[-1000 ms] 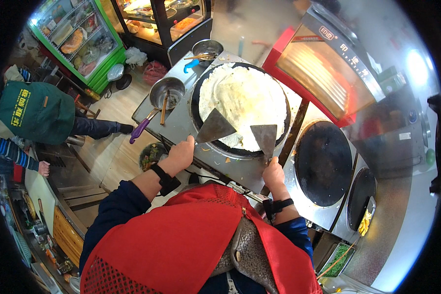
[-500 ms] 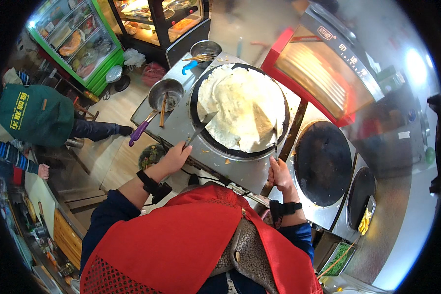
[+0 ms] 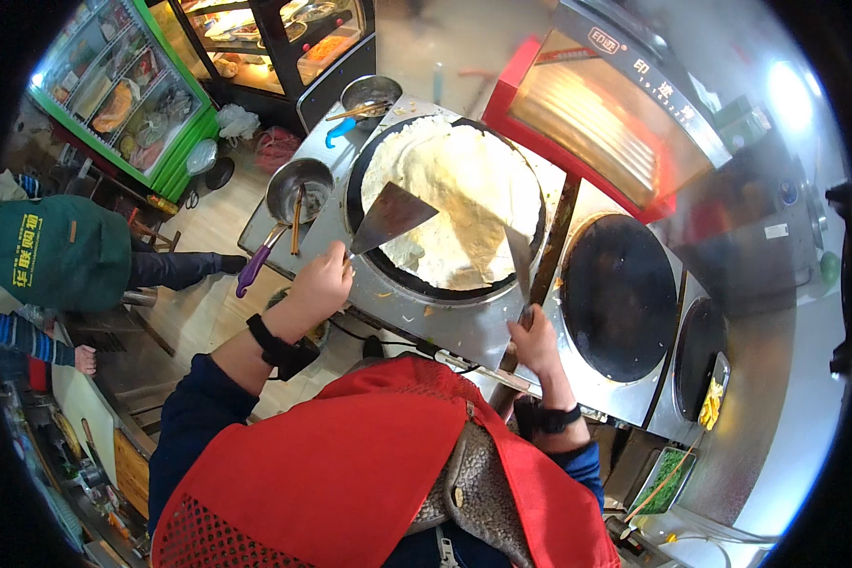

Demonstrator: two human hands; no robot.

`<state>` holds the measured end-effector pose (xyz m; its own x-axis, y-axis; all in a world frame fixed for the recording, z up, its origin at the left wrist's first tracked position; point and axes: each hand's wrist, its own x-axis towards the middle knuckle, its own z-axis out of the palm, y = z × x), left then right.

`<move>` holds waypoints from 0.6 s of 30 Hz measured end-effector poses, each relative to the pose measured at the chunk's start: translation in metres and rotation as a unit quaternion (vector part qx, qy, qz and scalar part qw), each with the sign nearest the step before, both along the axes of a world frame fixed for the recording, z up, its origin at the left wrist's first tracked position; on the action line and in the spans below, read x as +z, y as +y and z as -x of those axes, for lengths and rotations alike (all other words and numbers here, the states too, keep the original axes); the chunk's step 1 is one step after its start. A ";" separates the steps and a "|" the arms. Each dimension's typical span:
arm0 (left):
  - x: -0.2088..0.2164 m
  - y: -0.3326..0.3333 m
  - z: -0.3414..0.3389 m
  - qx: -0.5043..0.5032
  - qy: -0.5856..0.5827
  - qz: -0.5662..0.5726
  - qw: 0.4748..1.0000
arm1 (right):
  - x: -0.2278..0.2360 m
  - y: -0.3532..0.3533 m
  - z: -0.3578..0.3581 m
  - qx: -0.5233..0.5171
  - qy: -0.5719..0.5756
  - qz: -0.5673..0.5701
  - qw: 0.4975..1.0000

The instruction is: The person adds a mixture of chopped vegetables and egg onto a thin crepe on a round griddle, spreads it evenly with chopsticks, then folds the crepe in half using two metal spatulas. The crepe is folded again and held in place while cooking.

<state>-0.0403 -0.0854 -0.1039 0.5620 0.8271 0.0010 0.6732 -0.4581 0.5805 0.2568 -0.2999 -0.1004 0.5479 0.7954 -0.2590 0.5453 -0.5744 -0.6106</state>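
A large pale crepe (image 3: 445,185) covers most of a round black griddle (image 3: 358,194) in front of me. My left hand (image 3: 319,281) is closed round the handle of a wide metal scraper (image 3: 394,218), whose flat blade hangs over the crepe's left side. In my right hand (image 3: 537,343) is a second scraper (image 3: 519,256), seen nearly edge-on, its blade at the right edge of the crepe. Whether either blade touches the crepe I cannot tell. The crepe has uneven edges and a browner patch near its lower middle.
Left of the griddle stands a metal pan (image 3: 299,189) with a purple handle and chopsticks, a metal bowl (image 3: 370,95) behind it. To the right are a bare black griddle (image 3: 619,298) and a red-framed warming case (image 3: 577,123). A person in a green apron (image 3: 59,254) is at far left.
The left scraper has lifted and turned, so its blade now shows broad side up. The right scraper has shifted slightly left and down with its blade tilted. The whole view has shifted a little.
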 end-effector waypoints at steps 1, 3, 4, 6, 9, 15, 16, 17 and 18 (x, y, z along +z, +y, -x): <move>-0.001 0.001 -0.003 -0.012 0.044 -0.025 0.999 | -0.005 0.009 -0.005 -0.001 -0.046 -0.006 0.999; -0.007 0.009 -0.017 0.003 0.125 -0.044 0.991 | -0.017 0.028 -0.013 -0.007 -0.118 0.029 0.993; -0.010 0.013 -0.023 0.015 0.167 -0.048 0.985 | -0.023 0.037 -0.016 -0.009 -0.140 0.057 0.988; -0.015 0.021 -0.030 -0.003 0.239 -0.002 0.971 | -0.033 0.053 -0.019 -0.008 -0.175 0.126 0.976; -0.020 0.022 -0.030 -0.025 0.268 0.036 0.962 | -0.043 0.063 -0.015 0.015 -0.147 0.179 0.973; -0.024 0.022 -0.029 -0.023 0.252 0.050 0.966 | -0.043 0.066 -0.012 0.021 -0.145 0.213 0.966; -0.023 0.022 -0.029 -0.022 0.260 0.049 0.964 | -0.043 0.066 -0.012 0.020 -0.146 0.210 0.967; -0.023 0.022 -0.030 -0.020 0.248 0.056 0.967 | -0.044 0.066 -0.013 0.019 -0.148 0.207 0.967; -0.023 0.022 -0.030 -0.017 0.244 0.064 0.967 | -0.045 0.066 -0.013 0.019 -0.148 0.210 0.966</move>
